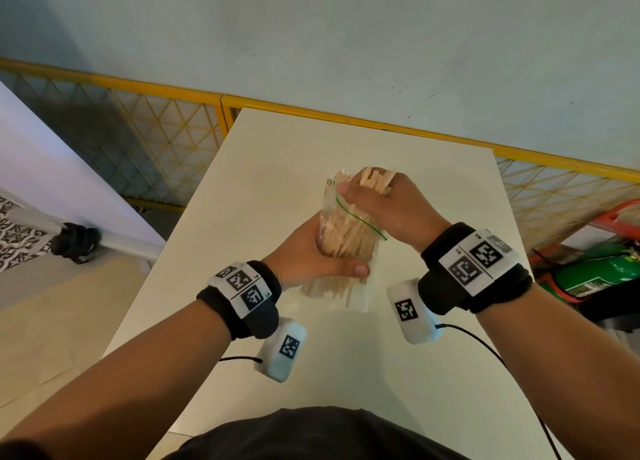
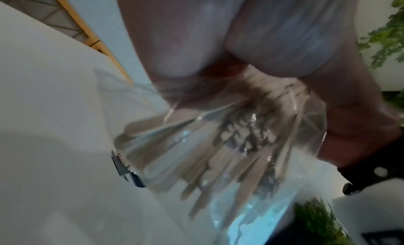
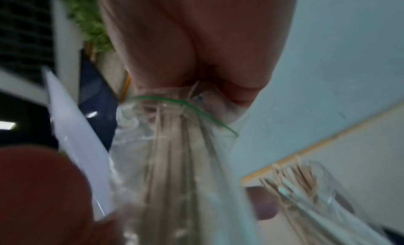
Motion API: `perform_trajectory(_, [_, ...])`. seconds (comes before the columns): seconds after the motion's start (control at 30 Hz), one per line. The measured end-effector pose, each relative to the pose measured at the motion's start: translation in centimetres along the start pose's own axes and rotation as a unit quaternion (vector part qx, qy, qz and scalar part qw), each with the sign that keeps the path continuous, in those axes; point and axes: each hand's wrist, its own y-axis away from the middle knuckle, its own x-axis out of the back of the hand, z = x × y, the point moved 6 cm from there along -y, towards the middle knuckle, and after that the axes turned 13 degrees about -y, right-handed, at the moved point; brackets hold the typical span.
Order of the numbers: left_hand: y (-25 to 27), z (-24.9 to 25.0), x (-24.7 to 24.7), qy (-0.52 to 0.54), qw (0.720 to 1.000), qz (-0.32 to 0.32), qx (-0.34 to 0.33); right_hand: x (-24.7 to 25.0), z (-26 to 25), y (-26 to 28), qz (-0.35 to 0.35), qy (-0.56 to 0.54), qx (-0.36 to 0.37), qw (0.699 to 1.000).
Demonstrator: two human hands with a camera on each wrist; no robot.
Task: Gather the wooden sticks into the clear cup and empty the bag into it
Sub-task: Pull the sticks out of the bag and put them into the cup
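Above the white table (image 1: 277, 155), my left hand (image 1: 311, 255) grips a clear zip bag (image 1: 356, 238) of wooden sticks (image 1: 346, 283) around its middle, thumb across the front. The bag's mouth, with a green zip line (image 3: 186, 103), points away from me. My right hand (image 1: 381, 200) grips the bundle of stick tops (image 1: 374, 179) poking out of that mouth. A clear cup (image 1: 332, 189) holding several sticks shows just behind the bag by my left fingers; the right wrist view shows the cup (image 3: 310, 184) beside a fingertip. How the cup is held is hidden.
The table is narrow, with edges close on both sides. A yellow mesh fence (image 1: 173, 124) runs behind it. A green fire extinguisher (image 1: 595, 272) lies on the floor to the right, and a white panel (image 1: 52, 169) leans at the left.
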Motion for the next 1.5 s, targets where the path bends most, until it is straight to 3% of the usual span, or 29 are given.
perform_trajectory(0.3, [-0.2,-0.7,1.3,-0.047,0.998,0.03,0.032,1.6,0.8,-0.3,0.094,-0.096,-0.019,0.991])
perform_trajectory(0.53, [0.0,-1.0,0.8,-0.069,0.996,0.023,0.044,1.3,-0.9,-0.7,0.05,0.016,0.022,0.998])
perform_trajectory(0.8, [0.1,-1.0,1.6,-0.056,0.997,0.045,0.042,2.2,-0.7,-0.9,0.112,-0.076,0.013,0.991])
perform_trajectory(1.03, [0.2,-1.0,1.3,-0.067,0.995,0.061,0.039,0.7,-0.5,-0.9,0.024,-0.097,-0.004,0.995])
perform_trajectory(1.5, [-0.1,-0.2,0.2,0.005,0.996,0.091,0.007,-0.7,0.5,-0.5,0.012,-0.138,-0.029,0.99])
